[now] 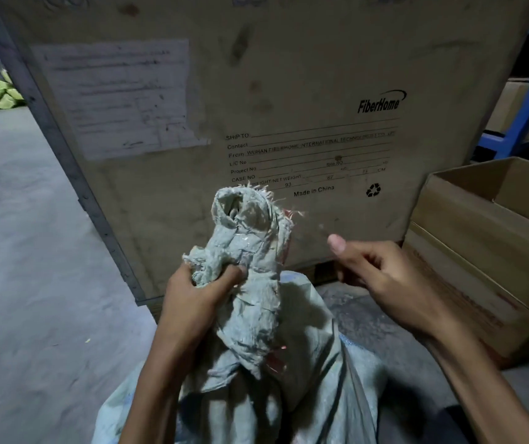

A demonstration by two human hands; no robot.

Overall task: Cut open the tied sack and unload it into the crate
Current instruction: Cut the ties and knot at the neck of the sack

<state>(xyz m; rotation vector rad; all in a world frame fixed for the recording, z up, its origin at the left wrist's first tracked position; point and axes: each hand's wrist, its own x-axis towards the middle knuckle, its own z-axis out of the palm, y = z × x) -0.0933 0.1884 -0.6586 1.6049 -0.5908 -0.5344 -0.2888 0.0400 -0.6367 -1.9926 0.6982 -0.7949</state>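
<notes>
In left hand (pixel 192 293), bunched sack (pixel 250 270) neck.

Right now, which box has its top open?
The small cardboard box at right, its flaps up; the big printed crate behind the sack shows only a closed side.

The pale woven plastic sack (pixel 289 373) stands on the grey concrete floor (pixel 32 251), nearest the viewer. Its bunched neck (pixel 250 238) rises at centre. The left hand (pixel 192 293) grips the neck from the left; the right hand (pixel 381 274) hangs apart to its right. The large printed plywood crate (pixel 289 91) stands just behind. The open brown cardboard box (pixel 493 219) sits right of the crate.
</notes>
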